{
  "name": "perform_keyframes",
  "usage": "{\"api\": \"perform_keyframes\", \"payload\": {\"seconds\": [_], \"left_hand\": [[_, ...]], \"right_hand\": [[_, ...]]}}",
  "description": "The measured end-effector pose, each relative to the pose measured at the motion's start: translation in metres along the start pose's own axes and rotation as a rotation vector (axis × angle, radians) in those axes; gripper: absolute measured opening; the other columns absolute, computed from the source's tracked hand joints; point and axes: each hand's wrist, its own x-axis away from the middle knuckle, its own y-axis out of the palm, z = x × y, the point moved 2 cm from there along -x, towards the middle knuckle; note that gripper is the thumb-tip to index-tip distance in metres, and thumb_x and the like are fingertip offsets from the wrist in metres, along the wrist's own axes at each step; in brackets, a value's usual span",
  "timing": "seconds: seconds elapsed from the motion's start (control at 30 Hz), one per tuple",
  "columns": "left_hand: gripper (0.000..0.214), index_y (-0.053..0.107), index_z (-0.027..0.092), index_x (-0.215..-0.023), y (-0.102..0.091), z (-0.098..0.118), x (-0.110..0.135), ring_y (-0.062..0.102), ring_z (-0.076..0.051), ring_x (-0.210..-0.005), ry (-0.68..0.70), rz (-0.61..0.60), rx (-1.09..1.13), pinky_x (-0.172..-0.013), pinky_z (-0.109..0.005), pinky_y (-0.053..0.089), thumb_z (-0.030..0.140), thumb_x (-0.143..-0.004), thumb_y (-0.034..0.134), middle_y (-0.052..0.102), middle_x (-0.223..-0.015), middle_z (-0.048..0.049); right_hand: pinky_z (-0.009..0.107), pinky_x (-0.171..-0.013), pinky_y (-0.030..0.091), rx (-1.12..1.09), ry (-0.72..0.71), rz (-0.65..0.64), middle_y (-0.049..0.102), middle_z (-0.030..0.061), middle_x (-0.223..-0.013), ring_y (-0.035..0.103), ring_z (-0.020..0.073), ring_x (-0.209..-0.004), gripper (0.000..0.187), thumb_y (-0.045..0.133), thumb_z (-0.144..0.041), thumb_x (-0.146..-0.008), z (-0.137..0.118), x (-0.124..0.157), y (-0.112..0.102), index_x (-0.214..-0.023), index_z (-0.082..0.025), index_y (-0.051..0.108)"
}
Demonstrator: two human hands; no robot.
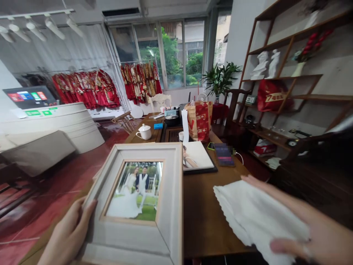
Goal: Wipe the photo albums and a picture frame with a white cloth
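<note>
My left hand grips the left side of a picture frame, with the thumb on its front. The frame is pale with light wood edging and is tilted toward me. Behind its mat sits a wedding photo of a couple on grass. To the right, my right hand is closed around a white cloth with a scalloped edge. The cloth hangs above the table's right front part, apart from the frame. Some of the right hand's fingers are hidden behind the cloth.
On the wooden table are a photo album, a phone, a paper bag, a white lidded cup and a blue box. A shelf unit stands at the right. A white counter is at the left.
</note>
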Motion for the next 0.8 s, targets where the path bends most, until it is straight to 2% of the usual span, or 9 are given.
{"api": "perform_keyframes", "payload": {"seconds": [0.1,0.2,0.3,0.43,0.53,0.6,0.7,0.73,0.8], "left_hand": [[0.036,0.052,0.023,-0.095,0.028,-0.002,0.025,0.066,-0.024,-0.084,-0.043,-0.136,0.025,-0.072,-0.031,0.051,0.051,-0.077,0.039,0.070,-0.087,-0.0029],[0.038,0.050,0.022,-0.099,0.043,0.005,0.043,0.067,-0.026,-0.084,-0.064,-0.215,0.000,-0.071,-0.033,0.051,0.052,-0.080,0.035,0.070,-0.089,-0.0061],[0.039,0.050,0.021,-0.100,0.053,0.015,0.056,0.066,-0.028,-0.089,-0.066,-0.243,-0.023,-0.075,-0.036,0.050,0.051,-0.082,0.032,0.070,-0.093,-0.0086],[0.039,0.049,0.021,-0.102,0.066,0.020,0.069,0.066,-0.029,-0.089,-0.100,-0.284,-0.040,-0.074,-0.038,0.049,0.050,-0.084,0.029,0.070,-0.092,-0.0091],[0.038,0.047,0.020,-0.103,0.073,0.023,0.077,0.066,-0.029,-0.089,-0.122,-0.310,-0.035,-0.075,-0.037,0.049,0.047,-0.086,0.027,0.069,-0.094,-0.0101],[0.038,0.047,0.019,-0.104,0.074,0.028,0.082,0.066,-0.030,-0.091,-0.129,-0.314,-0.042,-0.075,-0.038,0.048,0.045,-0.087,0.026,0.069,-0.096,-0.0116],[0.040,0.046,0.017,-0.106,0.071,0.039,0.091,0.064,-0.033,-0.095,-0.149,-0.283,-0.085,-0.076,-0.041,0.048,0.045,-0.088,0.025,0.068,-0.100,-0.0147],[0.040,0.045,0.016,-0.107,0.071,0.042,0.093,0.064,-0.034,-0.095,-0.162,-0.281,-0.096,-0.075,-0.041,0.048,0.045,-0.088,0.024,0.068,-0.100,-0.0154],[0.039,0.044,0.016,-0.106,0.070,0.047,0.098,0.064,-0.034,-0.095,-0.181,-0.284,-0.104,-0.074,-0.041,0.048,0.044,-0.089,0.023,0.067,-0.100,-0.0161]], "right_hand": [[0.049,-0.085,0.048,0.271,0.013,-0.102,0.042,0.0099,-0.137,0.041,0.0421,-0.121,0.104,0.080,-0.046,-0.045,0.042,0.057,0.039,-0.137,-0.031,0.034],[0.053,-0.094,0.040,0.416,0.041,-0.016,0.033,0.0061,-0.143,0.029,0.0404,-0.128,0.078,0.071,-0.042,-0.059,0.055,0.070,0.060,-0.132,-0.033,0.043],[0.050,-0.095,0.039,0.418,-0.018,-0.018,0.043,-0.0002,-0.138,0.033,0.0343,-0.129,0.054,0.060,-0.036,-0.073,0.047,0.067,0.061,-0.126,-0.039,0.049],[0.048,-0.096,0.038,0.218,-0.019,0.060,0.060,0.0004,-0.122,0.044,0.0296,-0.122,0.033,0.046,-0.034,-0.084,0.042,0.071,0.050,-0.113,-0.034,0.061],[0.048,-0.095,0.040,0.020,0.015,0.251,0.067,0.0047,-0.109,0.055,0.0293,-0.109,0.029,0.050,-0.034,-0.082,0.041,0.075,0.046,-0.103,-0.025,0.067],[0.045,-0.087,0.048,-0.112,0.177,0.503,0.068,0.0078,-0.104,0.061,0.0298,-0.098,0.032,0.060,-0.036,-0.075,0.038,0.074,0.044,-0.102,-0.020,0.066],[0.044,-0.079,0.054,-0.399,0.554,0.936,0.065,0.0076,-0.112,0.063,0.0292,-0.093,0.053,0.065,-0.039,-0.071,0.035,0.073,0.046,-0.120,-0.021,0.054],[0.045,-0.079,0.055,-0.508,0.619,0.972,0.065,0.0067,-0.112,0.064,0.0286,-0.092,0.054,0.061,-0.040,-0.075,0.034,0.071,0.050,-0.125,-0.024,0.050],[0.046,-0.077,0.056,-0.669,0.584,0.735,0.069,0.0053,-0.101,0.067,0.0272,-0.084,0.045,0.046,-0.047,-0.084,0.033,0.065,0.063,-0.125,-0.028,0.050]]}}
